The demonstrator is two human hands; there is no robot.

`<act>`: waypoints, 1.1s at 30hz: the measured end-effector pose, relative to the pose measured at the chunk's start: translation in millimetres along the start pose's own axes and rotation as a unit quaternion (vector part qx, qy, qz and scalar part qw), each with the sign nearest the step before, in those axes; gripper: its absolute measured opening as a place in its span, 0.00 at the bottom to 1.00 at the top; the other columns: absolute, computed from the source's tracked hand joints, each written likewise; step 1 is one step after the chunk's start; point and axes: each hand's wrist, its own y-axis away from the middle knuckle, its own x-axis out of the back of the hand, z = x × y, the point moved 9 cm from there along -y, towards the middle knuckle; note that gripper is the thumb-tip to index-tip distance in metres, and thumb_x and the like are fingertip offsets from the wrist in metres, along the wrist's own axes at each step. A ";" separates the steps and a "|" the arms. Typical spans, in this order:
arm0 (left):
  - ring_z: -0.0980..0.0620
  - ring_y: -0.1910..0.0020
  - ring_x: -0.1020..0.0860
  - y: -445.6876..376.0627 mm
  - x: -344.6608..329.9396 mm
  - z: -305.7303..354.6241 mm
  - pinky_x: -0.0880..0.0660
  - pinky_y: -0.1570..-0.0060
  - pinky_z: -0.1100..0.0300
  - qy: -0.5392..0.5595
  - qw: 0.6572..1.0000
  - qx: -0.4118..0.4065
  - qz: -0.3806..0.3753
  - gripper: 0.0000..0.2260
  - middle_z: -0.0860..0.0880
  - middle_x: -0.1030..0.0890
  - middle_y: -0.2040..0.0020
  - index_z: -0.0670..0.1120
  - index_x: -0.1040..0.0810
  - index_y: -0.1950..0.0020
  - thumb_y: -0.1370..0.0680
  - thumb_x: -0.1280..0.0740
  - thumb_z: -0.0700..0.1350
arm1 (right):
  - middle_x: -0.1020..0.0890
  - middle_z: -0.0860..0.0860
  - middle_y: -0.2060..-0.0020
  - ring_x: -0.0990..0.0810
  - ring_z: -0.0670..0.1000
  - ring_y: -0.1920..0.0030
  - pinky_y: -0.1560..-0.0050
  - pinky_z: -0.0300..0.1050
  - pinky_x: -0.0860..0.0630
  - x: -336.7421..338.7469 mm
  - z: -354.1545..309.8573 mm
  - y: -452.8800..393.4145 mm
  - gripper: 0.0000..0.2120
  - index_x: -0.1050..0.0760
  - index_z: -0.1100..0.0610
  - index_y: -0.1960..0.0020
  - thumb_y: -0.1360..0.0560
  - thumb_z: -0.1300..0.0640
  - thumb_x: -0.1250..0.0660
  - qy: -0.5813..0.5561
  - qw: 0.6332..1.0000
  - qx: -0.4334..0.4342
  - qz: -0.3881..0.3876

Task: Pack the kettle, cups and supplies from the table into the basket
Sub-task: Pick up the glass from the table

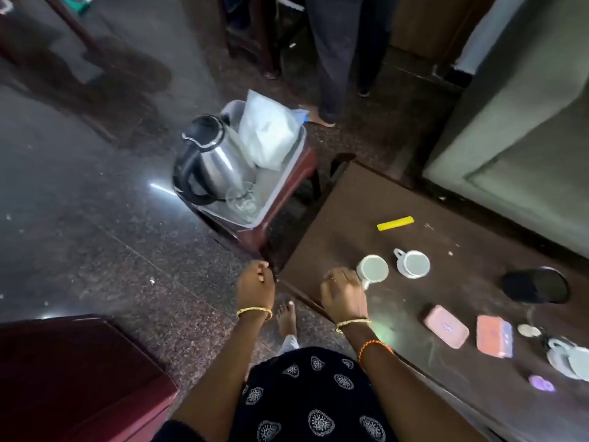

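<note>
A grey basket (288, 167) sits on a dark red stool (274, 232) left of the brown table (344, 224). In it are a steel kettle (210, 154) with a black handle, a white bag (267, 130) and a clear glass (243, 202). Two white cups stand on the table: one (373, 267) near the front-left corner, the other (413, 264) just right of it. My right hand (342, 291) is curled at the nearer cup's handle. My left hand (255, 283) hangs beside the table corner, fingers closed, holding nothing.
Also on the table are a yellow sachet (395, 223), a black round kettle base (535, 286), two pink boxes (446, 327) (494, 336), white crockery (567, 362) and a small purple item (541, 383). A person's legs (338, 59) stand behind the basket. A dark red stool (79, 378) is at bottom left.
</note>
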 end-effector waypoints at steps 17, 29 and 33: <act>0.43 0.47 0.21 -167.6 40.9 1.0 0.31 0.53 0.60 0.104 0.994 0.040 -0.002 0.12 0.40 0.18 0.47 0.40 0.22 0.44 0.21 0.39 0.46 | 0.33 0.59 0.33 0.34 0.61 0.33 0.34 0.54 0.35 -172.0 -115.8 -160.3 0.39 0.41 0.63 0.30 0.35 0.55 0.26 0.010 0.987 -0.023 -0.160; 0.45 0.56 0.19 -170.3 44.2 15.6 0.20 0.54 0.48 0.106 0.992 -0.021 0.064 0.11 0.42 0.16 0.54 0.43 0.19 0.48 0.27 0.35 0.41 | 0.26 0.62 0.40 0.26 0.63 0.41 0.40 0.56 0.28 -145.8 -121.5 -165.5 0.36 0.35 0.66 0.34 0.34 0.50 0.25 -0.123 0.990 -0.014 -0.064; 0.46 0.57 0.22 -116.7 53.2 49.3 0.23 0.62 0.63 0.157 0.965 -0.131 0.162 0.12 0.37 0.22 0.50 0.38 0.23 0.44 0.27 0.37 0.38 | 0.25 0.62 0.45 0.26 0.61 0.44 0.45 0.57 0.25 -93.7 -122.7 -137.4 0.33 0.32 0.66 0.38 0.34 0.50 0.24 -0.160 0.987 0.018 0.001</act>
